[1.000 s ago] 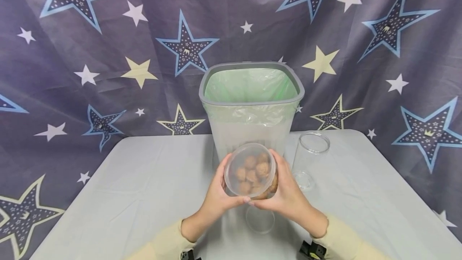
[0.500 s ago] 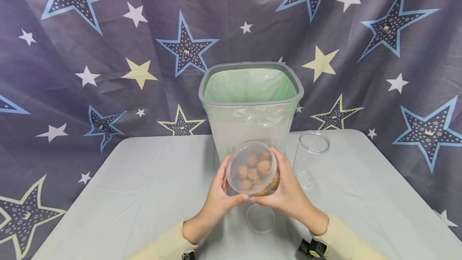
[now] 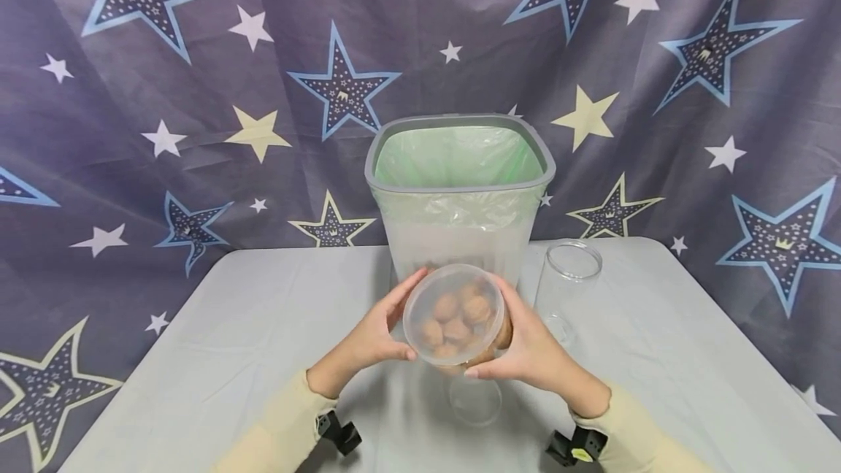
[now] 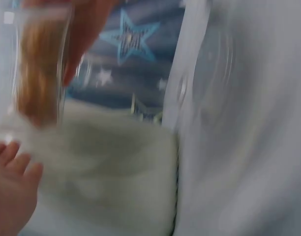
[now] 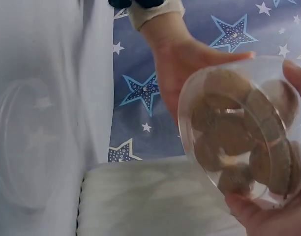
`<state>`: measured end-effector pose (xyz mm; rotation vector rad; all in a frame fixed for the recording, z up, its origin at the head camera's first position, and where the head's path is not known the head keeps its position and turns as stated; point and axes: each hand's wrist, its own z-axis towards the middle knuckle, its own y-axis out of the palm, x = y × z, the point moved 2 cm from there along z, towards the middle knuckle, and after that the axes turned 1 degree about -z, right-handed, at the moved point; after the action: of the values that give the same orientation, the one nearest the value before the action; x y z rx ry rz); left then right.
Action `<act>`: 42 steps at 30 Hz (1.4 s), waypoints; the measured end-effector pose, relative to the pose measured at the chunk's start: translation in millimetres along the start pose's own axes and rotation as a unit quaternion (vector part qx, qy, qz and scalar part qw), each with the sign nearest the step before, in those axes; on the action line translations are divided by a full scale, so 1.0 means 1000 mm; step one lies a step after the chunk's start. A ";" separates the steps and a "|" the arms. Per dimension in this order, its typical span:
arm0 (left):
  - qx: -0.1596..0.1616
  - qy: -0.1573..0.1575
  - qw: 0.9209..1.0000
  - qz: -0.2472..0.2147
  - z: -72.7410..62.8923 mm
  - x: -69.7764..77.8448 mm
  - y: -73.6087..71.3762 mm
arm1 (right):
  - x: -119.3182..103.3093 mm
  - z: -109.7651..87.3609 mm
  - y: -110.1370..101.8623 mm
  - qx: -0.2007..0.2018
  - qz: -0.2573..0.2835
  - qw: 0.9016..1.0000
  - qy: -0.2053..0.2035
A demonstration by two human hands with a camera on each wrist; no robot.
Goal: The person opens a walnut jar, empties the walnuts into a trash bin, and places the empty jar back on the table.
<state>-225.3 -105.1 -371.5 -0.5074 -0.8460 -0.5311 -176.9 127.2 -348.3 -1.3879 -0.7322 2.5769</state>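
A clear plastic tub of walnuts (image 3: pixel 456 316) is held up before the bin, its round frosted face tilted towards the head camera. My right hand (image 3: pixel 528 345) grips its right side, thumb low near the rim and fingers behind. My left hand (image 3: pixel 377 331) is at the other side, thumb and fingers spread apart. In the blurred left wrist view, a gap shows between the fingers of the left hand (image 4: pixel 15 191) and the walnut tub (image 4: pixel 40 73). The right wrist view shows the walnuts (image 5: pixel 231 132) close up through the clear plastic.
A bin with a grey rim (image 3: pixel 460 187) and a green liner bag stands behind the hands. To its right is a clear, lidless cylindrical jar (image 3: pixel 570 290). A transparent round disc, perhaps a lid (image 3: pixel 475 400), lies on the pale table (image 3: pixel 230 371).
My left hand has loosened and drawn left, its thumb parting from the right thumb. The tub has moved slightly left and closer to the head camera, still in my right hand.
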 end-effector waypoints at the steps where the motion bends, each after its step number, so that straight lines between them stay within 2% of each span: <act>1: -0.018 -0.003 1.000 0.001 0.000 -0.001 -0.003 | 0.000 0.000 0.000 -0.012 0.006 1.000 0.001; 5: -0.077 -0.017 0.997 0.000 0.001 -0.004 -0.012 | 0.001 0.001 0.000 -0.057 0.021 0.998 -0.001; 9: -0.119 -0.022 0.993 0.005 0.003 -0.003 -0.015 | 0.002 0.002 -0.001 -0.093 0.030 0.995 -0.008; 20: -0.186 0.011 0.982 -0.015 0.007 0.002 -0.014 | 0.001 0.008 -0.004 -0.176 0.079 0.980 -0.050; 25: -0.199 0.015 0.980 -0.021 0.008 0.005 -0.009 | 0.003 0.009 -0.007 -0.212 0.103 0.970 -0.063; 32: -0.201 0.015 0.979 -0.022 0.006 0.009 -0.003 | 0.004 0.008 -0.008 -0.233 0.128 0.961 -0.074; 42: -0.203 0.032 0.978 -0.018 0.008 0.010 -0.002 | 0.003 0.009 -0.009 -0.242 0.138 0.957 -0.082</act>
<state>-224.9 -104.0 -358.5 -0.8451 -0.6859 -0.7572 -186.8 132.5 -342.1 -1.4989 -1.3624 2.8819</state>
